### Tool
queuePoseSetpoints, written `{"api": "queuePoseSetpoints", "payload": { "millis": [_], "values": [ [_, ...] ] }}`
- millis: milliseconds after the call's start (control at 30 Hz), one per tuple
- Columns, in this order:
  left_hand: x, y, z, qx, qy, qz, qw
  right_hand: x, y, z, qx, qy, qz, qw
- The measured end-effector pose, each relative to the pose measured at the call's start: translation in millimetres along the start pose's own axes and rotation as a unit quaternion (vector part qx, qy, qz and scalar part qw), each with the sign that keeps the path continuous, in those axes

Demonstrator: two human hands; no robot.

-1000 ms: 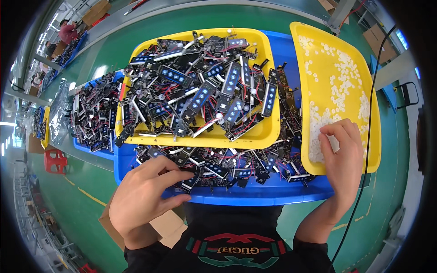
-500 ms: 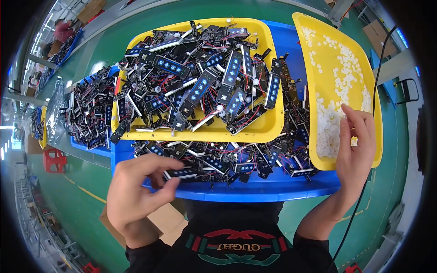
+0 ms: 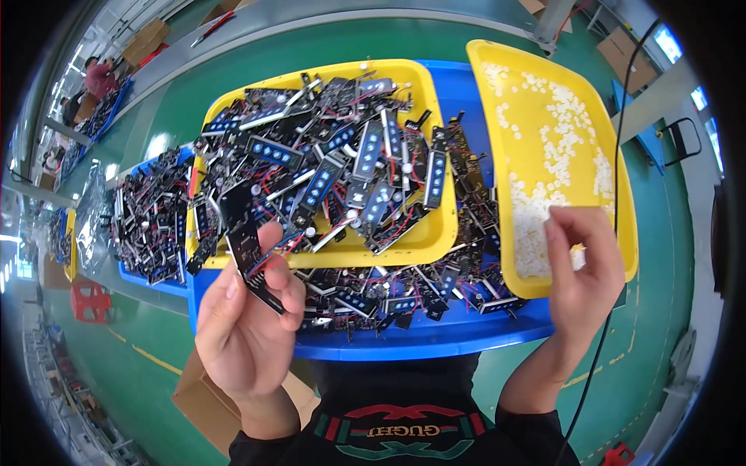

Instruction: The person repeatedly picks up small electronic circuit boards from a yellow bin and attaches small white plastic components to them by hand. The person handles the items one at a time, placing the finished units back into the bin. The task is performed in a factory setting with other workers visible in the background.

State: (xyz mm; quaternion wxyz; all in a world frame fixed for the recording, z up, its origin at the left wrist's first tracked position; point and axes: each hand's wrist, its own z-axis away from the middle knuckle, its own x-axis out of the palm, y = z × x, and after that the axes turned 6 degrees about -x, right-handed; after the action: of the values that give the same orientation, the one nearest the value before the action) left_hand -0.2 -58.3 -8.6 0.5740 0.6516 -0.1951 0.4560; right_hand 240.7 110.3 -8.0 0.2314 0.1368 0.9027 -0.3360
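Note:
My left hand (image 3: 245,334) is closed round a black circuit board (image 3: 247,247), tilted upright at the near left corner of the yellow tray of boards (image 3: 365,259). Thin red and blue wires trail from the board beside my fingers. That tray is heaped with black circuit boards (image 3: 322,182) bearing blue lit-looking spots, wires and white round parts. Over the near end of a second yellow tray (image 3: 480,101), my right hand (image 3: 587,268) has its fingers curled. A small white piece (image 3: 577,256) shows between those fingers; the thumb and index tips sit close above the white discs (image 3: 536,225).
Under the heaped tray lies a blue tray (image 3: 435,342) with more boards. Another blue tray (image 3: 151,270) full of boards stands at left. A black cable (image 3: 618,171) hangs down along the right. A red stool (image 3: 91,301) and a cardboard box (image 3: 203,396) are below; a person (image 3: 99,78) is far left.
My left hand has lifted a circuit board from the near edge and turned it up. My right hand has moved slightly left and nearer, over the discs. The view has shifted a little.

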Motion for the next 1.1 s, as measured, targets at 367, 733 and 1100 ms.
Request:
{"api": "queuePoseSetpoints", "payload": {
  "millis": [367,733,1100],
  "values": [
    [16.8,-43.9,-5.8,-0.054,-0.028,-0.013,0.998,37.5,-54.8,30.5,0.116,-0.064,-0.397,0.908],
    [36.5,-59.3,-13.1,0.029,0.015,-0.073,0.997,49.9,-59.4,40.1,0.034,-0.072,-0.414,0.907],
    [35.7,-68.7,-12.9,0.206,0.032,-0.191,0.959,48.0,-65.4,39.4,-0.026,-0.049,-0.365,0.929]
  ]
}}
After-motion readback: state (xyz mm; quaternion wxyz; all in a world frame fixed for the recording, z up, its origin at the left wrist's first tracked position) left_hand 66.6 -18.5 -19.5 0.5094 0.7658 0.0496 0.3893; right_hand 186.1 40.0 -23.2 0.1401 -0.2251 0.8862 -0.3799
